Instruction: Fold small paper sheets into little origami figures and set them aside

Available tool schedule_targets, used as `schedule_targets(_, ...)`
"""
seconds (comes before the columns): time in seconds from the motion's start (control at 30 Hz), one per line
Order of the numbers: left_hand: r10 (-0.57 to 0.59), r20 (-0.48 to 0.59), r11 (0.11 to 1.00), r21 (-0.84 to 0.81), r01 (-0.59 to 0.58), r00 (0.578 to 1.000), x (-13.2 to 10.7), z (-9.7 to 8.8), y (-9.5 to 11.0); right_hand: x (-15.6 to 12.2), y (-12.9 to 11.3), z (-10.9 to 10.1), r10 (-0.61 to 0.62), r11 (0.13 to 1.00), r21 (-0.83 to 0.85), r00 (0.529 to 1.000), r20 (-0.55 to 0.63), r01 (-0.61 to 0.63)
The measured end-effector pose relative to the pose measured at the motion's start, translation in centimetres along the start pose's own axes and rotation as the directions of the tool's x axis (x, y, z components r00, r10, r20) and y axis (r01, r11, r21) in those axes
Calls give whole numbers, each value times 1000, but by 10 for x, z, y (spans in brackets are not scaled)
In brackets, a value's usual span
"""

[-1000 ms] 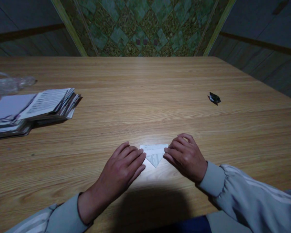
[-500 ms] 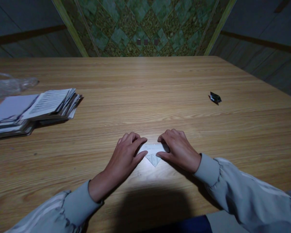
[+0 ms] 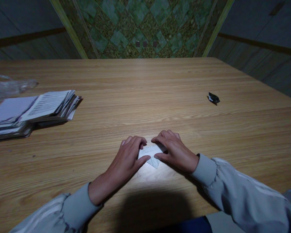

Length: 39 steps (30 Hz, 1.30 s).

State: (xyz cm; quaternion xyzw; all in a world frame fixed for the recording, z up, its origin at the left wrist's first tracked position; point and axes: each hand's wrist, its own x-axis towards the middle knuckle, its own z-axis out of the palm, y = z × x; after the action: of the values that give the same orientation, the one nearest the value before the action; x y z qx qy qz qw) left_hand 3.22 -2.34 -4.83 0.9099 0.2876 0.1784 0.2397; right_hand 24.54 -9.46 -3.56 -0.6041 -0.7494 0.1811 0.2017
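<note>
A small folded paper (image 3: 148,151), white with faint printed marks, lies on the table in front of me, with a triangular point directed toward me. My left hand (image 3: 129,154) grips its left side, thumb on the lower fold and fingers curled at the upper edge. On the other side, my right hand (image 3: 174,151) holds the right end between thumb and fingers. Both thumb tips rest close together just above the triangular point. The palms and fingers hide the paper's outer ends.
Stacks of papers (image 3: 49,103) lie at the left on the wooden table (image 3: 135,103), with a clear plastic bag (image 3: 9,86) behind them. A small dark folded object (image 3: 213,98) sits at the right. A green patterned wall (image 3: 145,26) stands beyond the far edge.
My right hand has shifted slightly left, and my left thumb has slid right along the fold. The two hands are closer together, and the paper is tilted slightly. The view has shifted a little.
</note>
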Motion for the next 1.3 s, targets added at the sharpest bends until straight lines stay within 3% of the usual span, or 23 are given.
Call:
schedule_targets(0.3, 70, 24, 995, 72, -71, 997, 0, 2, -1, 2, -3, -3, -5, 999, 52, 999, 51, 2)
schedule_targets(0.43, 43, 26, 993, 108, -45, 999, -1, 1, 0, 2, -3, -2, -19, 997, 73, 998, 59, 15)
schedule_targets(0.63, -9, 35, 1000, 3, 9, 999, -3, 3, 2, 2, -2, 0, -53, 996, 73, 998, 19, 51)
schedule_targets(0.83, 11, 68, 999, -34, -8, 998, -2, 5, 5, 1, -2, 1, -71, 997, 36, 997, 37, 70)
schedule_targets(1.07, -49, 44, 996, 71, 46, 998, -5, 5, 4, 0, -1, 1, -71, 995, 74, 997, 21, 69)
schedule_targets(1.3, -16, 0, 1000, 16, 16, 1000, -5, 5, 5, 1, 0, 0, -113, 991, 71, 993, -46, 116)
